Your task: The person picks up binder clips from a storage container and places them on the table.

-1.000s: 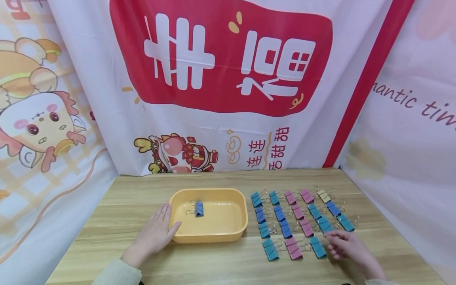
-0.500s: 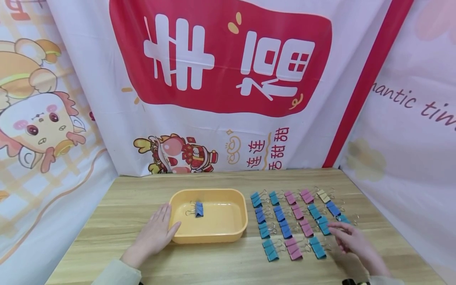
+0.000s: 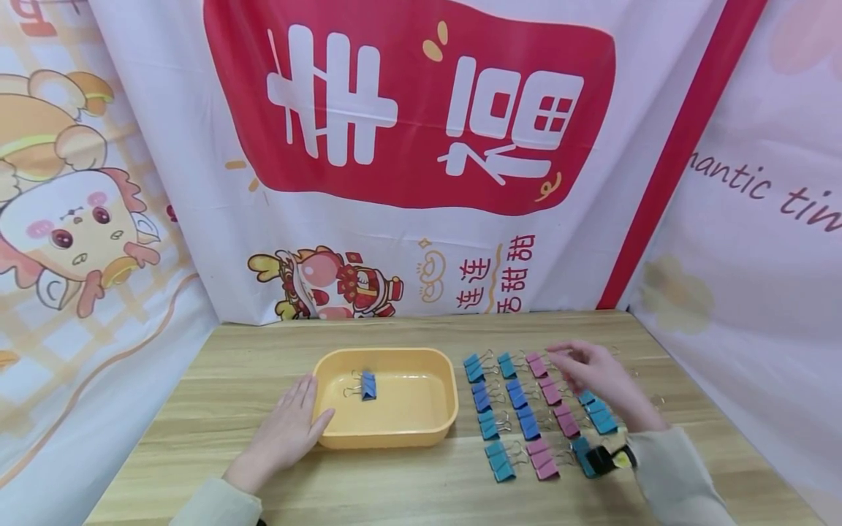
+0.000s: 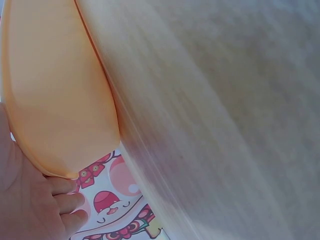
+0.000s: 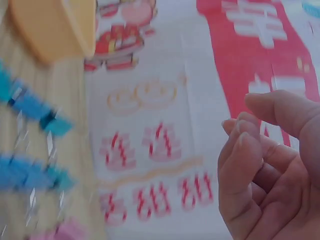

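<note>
My left hand (image 3: 283, 424) rests against the left side of a yellow-orange plastic tray (image 3: 384, 440), its fingers along the rim. In the left wrist view the left hand (image 4: 35, 200) touches the tray wall (image 4: 60, 95). One blue binder clip (image 3: 368, 386) lies inside the tray. My right hand (image 3: 595, 372) is over the back right of the laid-out binder clips, near a pink binder clip (image 3: 536, 364), and hides the clips under it. In the right wrist view the right hand (image 5: 272, 170) has loosely bent fingers, thumb apart, with nothing between them.
Teal, blue and pink binder clips stand in rows right of the tray, among them a teal clip (image 3: 500, 462) and a pink clip (image 3: 542, 459) in front. A wooden table (image 3: 395, 489) carries everything. Printed cloth (image 3: 421, 256) hangs along its back edge and sides.
The right hand has moved from the front right of the clips back and to the left, over the far rows. The left hand, tray and its blue binder clip have stayed put.
</note>
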`<action>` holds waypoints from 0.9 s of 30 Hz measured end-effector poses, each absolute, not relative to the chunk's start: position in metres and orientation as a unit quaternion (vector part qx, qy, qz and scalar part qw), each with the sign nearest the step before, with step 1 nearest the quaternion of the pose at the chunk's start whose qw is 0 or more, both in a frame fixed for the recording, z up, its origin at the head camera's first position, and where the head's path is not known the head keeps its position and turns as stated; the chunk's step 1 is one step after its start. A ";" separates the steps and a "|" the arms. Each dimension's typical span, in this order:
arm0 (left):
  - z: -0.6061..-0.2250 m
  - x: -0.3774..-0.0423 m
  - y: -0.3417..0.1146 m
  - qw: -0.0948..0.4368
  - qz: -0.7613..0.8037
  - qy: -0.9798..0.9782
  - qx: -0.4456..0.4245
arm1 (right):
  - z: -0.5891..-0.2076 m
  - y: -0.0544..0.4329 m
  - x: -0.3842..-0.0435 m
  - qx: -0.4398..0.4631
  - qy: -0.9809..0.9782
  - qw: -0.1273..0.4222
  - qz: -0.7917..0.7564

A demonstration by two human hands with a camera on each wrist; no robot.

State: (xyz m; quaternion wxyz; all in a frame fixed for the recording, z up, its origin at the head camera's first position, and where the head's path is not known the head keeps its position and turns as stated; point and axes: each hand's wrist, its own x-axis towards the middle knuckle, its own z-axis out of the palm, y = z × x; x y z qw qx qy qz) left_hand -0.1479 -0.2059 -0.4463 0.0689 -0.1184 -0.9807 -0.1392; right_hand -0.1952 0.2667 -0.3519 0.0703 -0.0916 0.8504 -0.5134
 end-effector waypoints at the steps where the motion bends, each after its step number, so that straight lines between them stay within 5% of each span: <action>1: -0.447 -0.148 -0.206 0.067 -0.140 -0.981 -0.117 | -0.348 0.258 -0.198 -0.104 0.851 0.068 -0.509; 10: -0.448 -0.148 -0.207 0.056 -0.142 -0.982 -0.111 | -0.325 0.183 -0.227 -0.204 0.833 0.068 -0.511; 27: -0.446 -0.146 -0.207 0.067 -0.142 -0.981 -0.114 | -0.331 0.069 -0.255 -0.246 0.812 0.107 -0.518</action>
